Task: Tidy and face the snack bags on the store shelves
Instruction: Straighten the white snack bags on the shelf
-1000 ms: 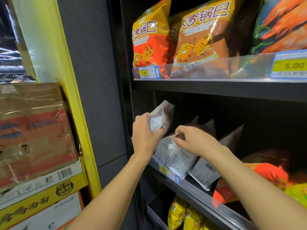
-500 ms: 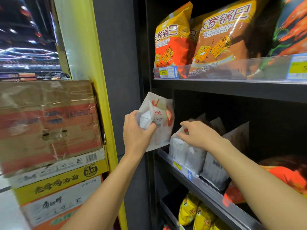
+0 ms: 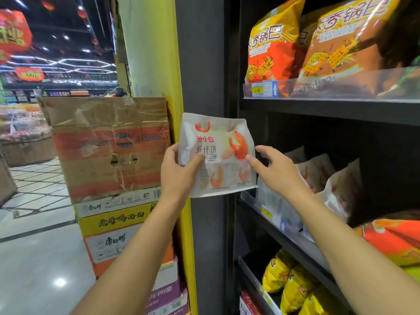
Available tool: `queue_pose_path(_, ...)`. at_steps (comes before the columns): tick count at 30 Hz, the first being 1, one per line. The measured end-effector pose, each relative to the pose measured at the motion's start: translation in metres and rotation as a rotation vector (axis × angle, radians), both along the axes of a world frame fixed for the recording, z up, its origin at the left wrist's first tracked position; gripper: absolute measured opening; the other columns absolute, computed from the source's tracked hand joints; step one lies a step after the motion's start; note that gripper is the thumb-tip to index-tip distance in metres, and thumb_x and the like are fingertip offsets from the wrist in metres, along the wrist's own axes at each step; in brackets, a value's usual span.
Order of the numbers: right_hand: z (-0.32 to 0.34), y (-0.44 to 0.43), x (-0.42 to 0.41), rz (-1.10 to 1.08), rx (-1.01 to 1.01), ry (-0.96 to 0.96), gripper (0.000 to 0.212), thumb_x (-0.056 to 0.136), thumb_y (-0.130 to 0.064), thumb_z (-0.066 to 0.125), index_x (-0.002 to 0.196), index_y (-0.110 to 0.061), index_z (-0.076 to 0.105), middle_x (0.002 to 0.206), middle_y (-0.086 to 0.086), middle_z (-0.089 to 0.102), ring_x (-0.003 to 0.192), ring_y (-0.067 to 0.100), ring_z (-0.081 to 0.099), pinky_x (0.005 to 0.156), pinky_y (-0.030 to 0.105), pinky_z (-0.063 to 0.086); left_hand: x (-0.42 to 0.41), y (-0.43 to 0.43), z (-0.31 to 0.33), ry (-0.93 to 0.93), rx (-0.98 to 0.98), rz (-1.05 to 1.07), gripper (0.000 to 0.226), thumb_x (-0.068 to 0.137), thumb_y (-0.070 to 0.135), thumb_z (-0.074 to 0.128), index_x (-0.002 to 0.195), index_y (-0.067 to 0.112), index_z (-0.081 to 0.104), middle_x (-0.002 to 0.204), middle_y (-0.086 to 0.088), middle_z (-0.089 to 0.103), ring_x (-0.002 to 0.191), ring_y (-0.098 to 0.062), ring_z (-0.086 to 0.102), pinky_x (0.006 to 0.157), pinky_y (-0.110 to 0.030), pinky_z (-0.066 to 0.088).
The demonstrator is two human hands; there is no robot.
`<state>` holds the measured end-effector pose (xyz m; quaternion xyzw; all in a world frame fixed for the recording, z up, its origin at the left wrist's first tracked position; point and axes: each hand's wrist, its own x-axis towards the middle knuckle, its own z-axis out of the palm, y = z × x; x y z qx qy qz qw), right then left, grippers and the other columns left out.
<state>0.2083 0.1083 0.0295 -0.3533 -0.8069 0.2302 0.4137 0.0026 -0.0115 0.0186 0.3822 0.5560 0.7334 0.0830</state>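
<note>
Dark shelving unit fills the right half, and its grey end post stands beside a yellow pillar. Left of the pillar is a stack of cardboard cartons, with a taped brown one on top. On the upper shelf, orange rice crust bags stand upright behind a clear front rail. On the middle shelf, a row of white snack bags leans back. On the lower shelf are yellow snack bags.

A white shrimp cracker bag is held upright off the shelf, in front of the end post. It is level with the middle shelf, and its printed face is towards the camera.

The left hand grips the bag's left edge, with the thumb across the front and the fingers behind. The right hand has its fingers extended, with the index fingertip touching the bag's right side and nothing grasped. A small yellow price tag reading 2.90 sits on the upper rail.
</note>
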Motion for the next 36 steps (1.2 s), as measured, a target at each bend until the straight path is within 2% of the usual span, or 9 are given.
queue_pose_path(6, 0.003, -0.033, -0.026, 0.257, -0.306, 0.265, 0.034, 0.092, -0.056, 0.060, 0.119, -0.035, 0.058, 0.118, -0.011, 0.072, 0.110, 0.008, 0.070, 0.105, 0.039, 0.054, -0.033, -0.029, 0.011, -0.184, -0.003, -0.206, 0.036, 0.094, 0.027, 0.077, 0.128, 0.024, 0.063, 0.119, 0.001, 0.077, 0.107, -0.021, 0.076, 0.091, -0.047, 0.063)
queue_pose_path(9, -0.005, -0.050, -0.039, 0.288, -0.371, 0.294, 0.052, 0.087, -0.060, 0.059, 0.127, -0.027, 0.061, 0.116, -0.009, 0.076, 0.102, 0.004, 0.074, 0.095, 0.028, 0.057, -0.045, -0.043, 0.013, -0.177, -0.028, -0.287, 0.039, 0.095, 0.028, 0.075, 0.132, 0.022, 0.063, 0.121, 0.001, 0.077, 0.108, -0.021, 0.076, 0.089, -0.045, 0.063)
queue_pose_path(13, -0.017, -0.068, -0.054, 0.325, -0.497, 0.440, 0.048, 0.094, -0.049, 0.064, 0.133, -0.020, 0.059, 0.120, -0.001, 0.077, 0.112, 0.019, 0.074, 0.103, 0.045, 0.057, -0.060, -0.061, 0.013, -0.168, -0.075, -0.374, 0.036, 0.098, 0.029, 0.072, 0.132, 0.023, 0.062, 0.122, 0.002, 0.077, 0.110, -0.019, 0.076, 0.088, -0.040, 0.061)
queue_pose_path(17, -0.036, -0.078, -0.058, 0.375, -0.685, 0.592, 0.047, 0.099, -0.039, 0.063, 0.139, -0.015, 0.058, 0.129, 0.007, 0.073, 0.120, 0.027, 0.071, 0.112, 0.055, 0.049, -0.072, -0.080, 0.016, -0.235, -0.112, -0.503, 0.039, 0.103, 0.051, 0.056, 0.130, 0.028, 0.070, 0.124, 0.007, 0.076, 0.108, -0.014, 0.075, 0.086, -0.038, 0.063)
queue_pose_path(19, -0.046, -0.086, -0.054, 0.413, -0.787, 0.697, 0.049, 0.095, -0.039, 0.063, 0.138, -0.015, 0.061, 0.132, 0.011, 0.072, 0.120, 0.030, 0.070, 0.109, 0.055, 0.051, -0.076, -0.090, 0.017, -0.330, -0.096, -0.493, 0.043, 0.106, 0.052, 0.048, 0.133, 0.024, 0.067, 0.121, 0.003, 0.076, 0.103, -0.014, 0.075, 0.080, -0.033, 0.062)
queue_pose_path(24, -0.073, -0.090, -0.043, 0.507, -0.907, 0.902, 0.062, 0.083, -0.050, 0.074, 0.138, -0.022, 0.064, 0.128, 0.009, 0.073, 0.112, 0.029, 0.074, 0.092, 0.051, 0.062, -0.081, -0.112, 0.012, -0.387, -0.150, -0.466, 0.051, 0.108, 0.054, 0.042, 0.144, 0.020, 0.056, 0.130, -0.002, 0.073, 0.115, -0.020, 0.073, 0.100, -0.048, 0.059)
queue_pose_path(27, -0.079, -0.086, -0.035, 0.523, -0.902, 0.910, 0.088, 0.067, -0.055, 0.092, 0.143, -0.025, 0.062, 0.133, 0.009, 0.070, 0.116, 0.030, 0.072, 0.094, 0.054, 0.060, -0.077, -0.119, 0.012, -0.368, -0.161, -0.457, 0.053, 0.108, 0.054, 0.041, 0.146, 0.019, 0.055, 0.129, -0.003, 0.074, 0.115, -0.021, 0.073, 0.101, -0.051, 0.059)
queue_pose_path(32, -0.071, -0.085, -0.024, 0.511, -0.890, 0.882, 0.035, 0.089, -0.046, 0.065, 0.115, -0.027, 0.080, 0.125, 0.008, 0.074, 0.112, 0.030, 0.074, 0.098, 0.055, 0.056, -0.052, -0.121, 0.017, -0.301, -0.224, -0.473, 0.051, 0.106, 0.056, 0.045, 0.142, 0.022, 0.056, 0.128, -0.001, 0.073, 0.115, -0.019, 0.072, 0.092, -0.045, 0.062)
queue_pose_path(36, -0.057, -0.086, -0.019, 0.445, -0.804, 0.719, 0.049, 0.091, -0.042, 0.065, 0.134, -0.017, 0.066, 0.134, 0.012, 0.071, 0.121, 0.032, 0.070, 0.104, 0.053, 0.054, -0.021, -0.115, 0.017, -0.121, -0.347, -0.491, 0.055, 0.096, 0.066, 0.056, 0.137, 0.029, 0.060, 0.124, 0.010, 0.074, 0.111, -0.012, 0.071, 0.092, -0.039, 0.055)
